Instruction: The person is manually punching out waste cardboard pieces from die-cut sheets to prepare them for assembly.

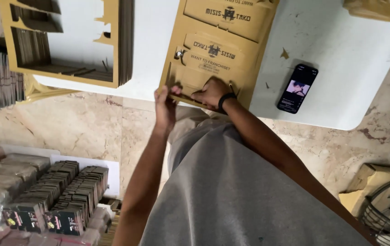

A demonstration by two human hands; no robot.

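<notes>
A stack of tan die-cut cardboard sheets [224, 43] with dark print lies on a white table [341, 59]. Both my hands are at its near edge. My left hand [165, 105] pinches the lower left corner of the top sheet. My right hand [212, 92], with a black band on the wrist, presses and grips the same edge a little to the right. A narrow strip of card sits between the two hands.
A black phone [297, 88] with a lit screen lies on the table to the right. A pile of punched-out cardboard frames [67, 41] sits at the table's left. Bundles of folded printed cartons [63, 200] stand on the floor at lower left. A wire fan guard [388, 214] is at lower right.
</notes>
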